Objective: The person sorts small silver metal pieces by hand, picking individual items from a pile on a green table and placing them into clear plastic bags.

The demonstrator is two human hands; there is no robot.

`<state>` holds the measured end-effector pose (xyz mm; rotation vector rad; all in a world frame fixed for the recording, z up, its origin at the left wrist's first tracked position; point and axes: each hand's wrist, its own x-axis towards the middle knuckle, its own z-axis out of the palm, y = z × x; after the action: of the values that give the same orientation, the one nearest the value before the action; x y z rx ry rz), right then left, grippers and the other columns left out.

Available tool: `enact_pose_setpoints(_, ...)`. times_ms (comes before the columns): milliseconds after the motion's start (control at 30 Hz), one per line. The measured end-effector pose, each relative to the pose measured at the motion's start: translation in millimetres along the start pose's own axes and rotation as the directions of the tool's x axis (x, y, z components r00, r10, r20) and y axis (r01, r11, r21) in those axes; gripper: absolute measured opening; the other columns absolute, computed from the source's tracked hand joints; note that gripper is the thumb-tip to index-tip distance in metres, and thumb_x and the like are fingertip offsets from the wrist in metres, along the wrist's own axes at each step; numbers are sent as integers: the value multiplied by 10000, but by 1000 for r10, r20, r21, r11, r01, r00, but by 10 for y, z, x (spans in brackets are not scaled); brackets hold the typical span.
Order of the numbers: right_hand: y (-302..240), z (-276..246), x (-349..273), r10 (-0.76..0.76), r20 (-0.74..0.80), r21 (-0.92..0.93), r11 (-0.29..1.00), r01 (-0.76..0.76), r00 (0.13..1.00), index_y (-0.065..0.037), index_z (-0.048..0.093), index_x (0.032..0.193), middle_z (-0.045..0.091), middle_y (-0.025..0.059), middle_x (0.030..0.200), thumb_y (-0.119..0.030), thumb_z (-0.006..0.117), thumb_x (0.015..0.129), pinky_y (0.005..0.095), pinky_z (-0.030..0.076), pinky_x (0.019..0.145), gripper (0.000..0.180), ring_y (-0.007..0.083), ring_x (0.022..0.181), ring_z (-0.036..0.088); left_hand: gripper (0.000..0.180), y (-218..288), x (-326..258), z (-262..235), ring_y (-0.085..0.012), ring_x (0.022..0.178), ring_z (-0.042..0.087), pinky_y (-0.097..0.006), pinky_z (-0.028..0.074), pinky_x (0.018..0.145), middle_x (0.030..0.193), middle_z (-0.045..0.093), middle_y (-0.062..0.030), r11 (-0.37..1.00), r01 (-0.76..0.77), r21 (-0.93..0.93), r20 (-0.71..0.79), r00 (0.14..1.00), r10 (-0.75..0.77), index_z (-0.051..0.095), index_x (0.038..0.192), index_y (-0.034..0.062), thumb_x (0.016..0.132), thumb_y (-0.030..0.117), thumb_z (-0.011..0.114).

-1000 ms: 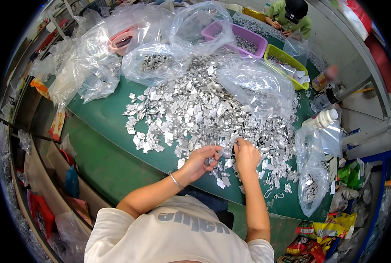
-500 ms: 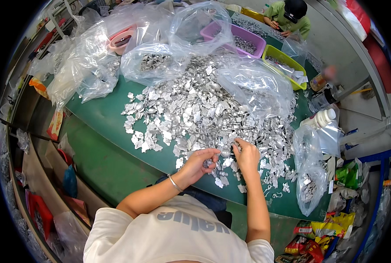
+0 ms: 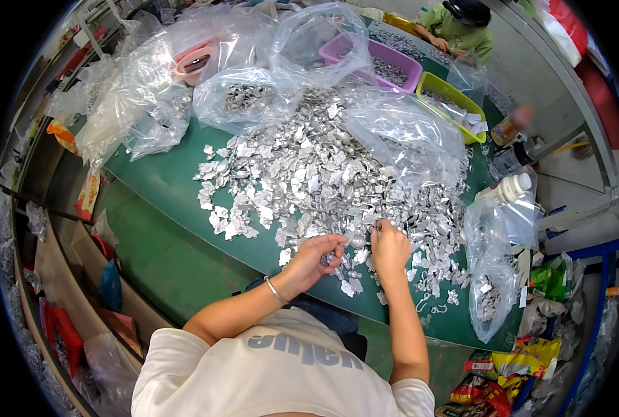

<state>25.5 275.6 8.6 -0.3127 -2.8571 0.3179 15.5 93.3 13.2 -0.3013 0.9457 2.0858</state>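
A wide heap of small flat silver metal pieces point(image 3: 302, 163) covers much of the green table point(image 3: 163, 184). At the heap's near edge my left hand point(image 3: 311, 260), with a bangle on its wrist, is curled around a few small silver metal pieces point(image 3: 327, 259). Just to its right, my right hand point(image 3: 391, 251) reaches down to the heap with fingers bent together. Whatever those fingertips pinch is hidden. Between and below the two hands lie loose silver pieces, and a few hook-shaped ones point(image 3: 423, 303) rest right of my right forearm.
Clear plastic bags point(image 3: 407, 135) lie over the heap's far side. Behind stand a purple bin point(image 3: 407, 67) and a yellow-green bin point(image 3: 471, 111) of parts. A white bottle point(image 3: 507, 189) and a bag of pieces point(image 3: 490, 299) sit at right. Another person point(image 3: 455, 31) works at the far end.
My right hand has shifted very slightly, its fingers drawn in closer at the heap. My left hand stays in place. The far person's head has tilted.
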Motion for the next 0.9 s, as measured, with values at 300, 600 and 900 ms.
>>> enact_pose_setpoints(300,34,-89,-51,-11,144,-104,994,26,990,-56,605,786,649,134,762,-197,662,768,412,510,551,153,325,646,646,193,19,-39,-31,-89,601,445,-206,344,517,734,514,-5,1000,-10,10,2,1000,10,567,1052,13,896,78,473)
enact_pose_setpoints(600,490,-247,-89,-55,464,881,-72,-467,884,-26,571,891,602,119,809,-125,595,844,200,282,344,112,95,452,456,191,-10,-41,-1,-92,576,400,-209,307,496,684,468,-10,999,28,-40,43,999,-26,551,1048,-6,894,37,448)
enact_pose_setpoints(900,378,-86,44,192,368,759,502,-413,910,-22,617,991,628,96,828,-124,613,838,235,373,393,183,128,512,536,203,-33,-49,35,-88,583,399,-205,295,495,696,464,-6,999,37,-25,34,999,-36,539,1067,-4,899,50,438)
